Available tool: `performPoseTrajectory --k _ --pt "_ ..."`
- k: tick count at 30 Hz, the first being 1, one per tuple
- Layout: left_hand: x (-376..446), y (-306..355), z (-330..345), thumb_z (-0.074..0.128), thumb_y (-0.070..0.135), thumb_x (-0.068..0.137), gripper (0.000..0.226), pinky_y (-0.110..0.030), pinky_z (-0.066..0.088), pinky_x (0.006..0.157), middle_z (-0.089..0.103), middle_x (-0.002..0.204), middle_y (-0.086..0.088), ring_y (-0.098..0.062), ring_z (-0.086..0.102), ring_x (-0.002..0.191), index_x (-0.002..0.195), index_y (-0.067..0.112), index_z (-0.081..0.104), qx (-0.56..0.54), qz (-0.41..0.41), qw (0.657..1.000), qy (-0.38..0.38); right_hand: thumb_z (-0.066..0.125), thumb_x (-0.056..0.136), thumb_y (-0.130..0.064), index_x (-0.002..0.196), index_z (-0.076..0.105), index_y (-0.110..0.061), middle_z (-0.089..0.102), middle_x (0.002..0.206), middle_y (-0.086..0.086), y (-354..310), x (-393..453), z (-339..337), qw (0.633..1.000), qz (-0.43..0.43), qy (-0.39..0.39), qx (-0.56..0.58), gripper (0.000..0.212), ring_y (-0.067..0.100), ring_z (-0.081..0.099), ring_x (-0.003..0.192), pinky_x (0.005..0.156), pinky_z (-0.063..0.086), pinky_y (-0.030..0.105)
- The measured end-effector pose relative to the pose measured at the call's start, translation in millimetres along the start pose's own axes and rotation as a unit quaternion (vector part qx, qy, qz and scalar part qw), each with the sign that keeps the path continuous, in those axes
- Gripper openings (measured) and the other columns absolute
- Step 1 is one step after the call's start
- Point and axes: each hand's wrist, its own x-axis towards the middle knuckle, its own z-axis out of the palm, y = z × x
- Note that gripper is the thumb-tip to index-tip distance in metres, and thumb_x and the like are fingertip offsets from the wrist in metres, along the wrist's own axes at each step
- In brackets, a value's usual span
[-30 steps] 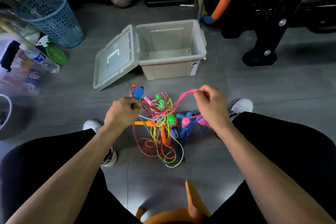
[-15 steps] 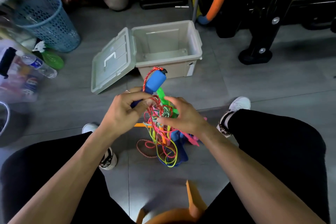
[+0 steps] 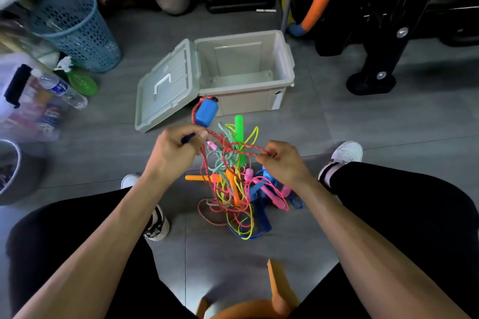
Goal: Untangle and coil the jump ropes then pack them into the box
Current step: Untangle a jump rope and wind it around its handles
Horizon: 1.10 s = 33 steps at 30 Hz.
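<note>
Head view: the left hand (image 3: 174, 149) gripped the blue handle (image 3: 206, 115), while the right hand (image 3: 281, 160) pinched the red cord (image 3: 243, 146) and held it taut between them. The tangle (image 3: 234, 189) hung down to the floor between the feet, knotted solid. The box (image 3: 285, 85) stood open nearby, nothing inside. By the look of it, no rope was freed, coiled or packed yet.
</note>
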Motion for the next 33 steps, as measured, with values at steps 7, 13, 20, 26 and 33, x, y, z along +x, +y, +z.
performPoseTrajectory --k 7,13,20,26,33 --pt "-13.0 17.0 -4.3 0.057 0.004 0.094 0.042 -0.037 0.049 0.047 0.066 0.074 0.016 -0.006 0.058 0.064 0.076 0.04 0.071 -0.064 0.07 0.994 -0.047 0.077 0.077 -0.032 0.107 0.062 -0.032 0.053 0.113 -0.005 -15.9 0.0 20.1 0.997 -0.032 -0.059 -0.047 0.034 0.016 0.06 0.101 0.09 0.047 0.028" --pt "-22.1 14.2 -9.2 0.056 0.002 0.093 0.029 -0.041 0.048 0.046 0.067 0.076 0.008 -0.018 0.057 0.062 0.083 0.024 0.071 -0.081 0.073 0.992 -0.061 0.08 0.074 -0.029 0.113 0.063 -0.022 0.068 0.107 -0.004 -19.7 -4.2 39.8 0.99 0.022 -0.135 0.018 0.043 0.015 0.065 0.097 0.091 0.055 0.036" --pt "0.1 -8.6 -16.0 0.056 0.011 0.095 0.031 -0.025 0.048 0.044 0.064 0.082 -0.004 -0.018 0.057 0.06 0.074 0.03 0.07 -0.075 -0.097 0.989 0.083 0.072 0.075 -0.011 0.071 0.052 -0.02 0.05 0.085 0.004 -12.4 2.4 26.5 0.991 -0.094 -0.048 -0.08 0.022 0.027 0.06 0.074 0.068 0.053 0.041" --pt "12.9 -17.3 -1.8 0.056 0.015 0.089 0.031 -0.041 0.055 0.064 0.069 0.085 -0.007 -0.026 0.06 0.066 0.07 0.036 0.071 0.037 -0.105 0.993 0.038 0.061 0.078 -0.007 0.112 0.067 -0.015 0.056 0.109 0.012 11.4 -1.3 9.8 0.941 -0.151 -0.09 -0.29 0.036 0.035 0.058 0.103 0.087 0.048 0.041" --pt "0.6 7.0 16.0 0.063 0.018 0.092 0.015 -0.02 0.042 0.063 0.061 0.067 0.021 -0.004 0.054 0.061 0.084 0.028 0.072 0.087 0.079 0.992 -0.036 0.06 0.087 -0.033 0.129 0.058 -0.026 0.059 0.119 0.006 8.5 -4.3 11.7 0.96 -0.085 -0.087 -0.251 0.043 0.025 0.06 0.11 0.091 0.05 0.036"
